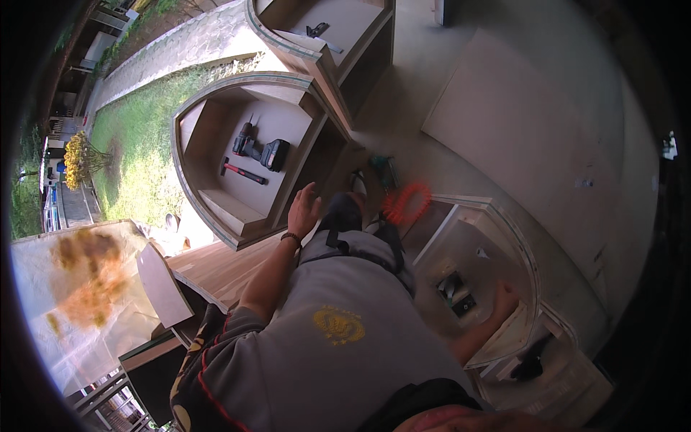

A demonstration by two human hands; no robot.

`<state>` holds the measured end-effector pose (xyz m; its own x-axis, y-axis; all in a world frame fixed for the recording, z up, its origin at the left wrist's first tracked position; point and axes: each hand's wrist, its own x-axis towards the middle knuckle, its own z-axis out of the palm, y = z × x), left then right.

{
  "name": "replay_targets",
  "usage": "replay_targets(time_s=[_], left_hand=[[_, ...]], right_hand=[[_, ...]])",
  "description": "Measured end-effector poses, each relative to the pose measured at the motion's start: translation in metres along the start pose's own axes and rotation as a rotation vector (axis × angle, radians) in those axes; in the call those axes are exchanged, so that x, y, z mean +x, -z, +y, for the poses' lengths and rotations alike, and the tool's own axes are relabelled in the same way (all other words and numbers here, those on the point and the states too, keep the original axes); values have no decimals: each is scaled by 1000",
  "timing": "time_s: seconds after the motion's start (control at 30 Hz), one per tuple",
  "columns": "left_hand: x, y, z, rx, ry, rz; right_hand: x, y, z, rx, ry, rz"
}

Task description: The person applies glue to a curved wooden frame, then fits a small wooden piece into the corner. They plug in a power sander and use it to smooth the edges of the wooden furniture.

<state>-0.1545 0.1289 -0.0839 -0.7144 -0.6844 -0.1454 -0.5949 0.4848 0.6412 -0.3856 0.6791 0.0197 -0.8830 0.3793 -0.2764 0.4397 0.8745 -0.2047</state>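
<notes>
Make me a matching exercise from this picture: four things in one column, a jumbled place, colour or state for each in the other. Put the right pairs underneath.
Things
1. Drill
2. Hose
3. Flowering bush
4. Left hand

Places, colours, states
A. Yellow, outdoors beside the grass
B. Has a dark bracelet at its wrist
C. Lies in a curved box beside a hammer
D. Red, coiled

Pairs: 1-C, 2-D, 3-A, 4-B

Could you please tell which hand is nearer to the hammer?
Left. The left hand is near the handle end of the hammer, not touching; the right hand is much farther right.
</notes>
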Motion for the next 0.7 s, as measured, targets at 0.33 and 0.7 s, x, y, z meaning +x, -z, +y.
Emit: replay_targets(time_s=[0.33, 0.7], left_hand=[[157, -1, 79, -193, -143, -8], [243, 35, 71, -171, -71, -208]], right_hand=[[6, 27, -256, 389, 360, 70], [-43, -20, -536, 372, 999, -471]])
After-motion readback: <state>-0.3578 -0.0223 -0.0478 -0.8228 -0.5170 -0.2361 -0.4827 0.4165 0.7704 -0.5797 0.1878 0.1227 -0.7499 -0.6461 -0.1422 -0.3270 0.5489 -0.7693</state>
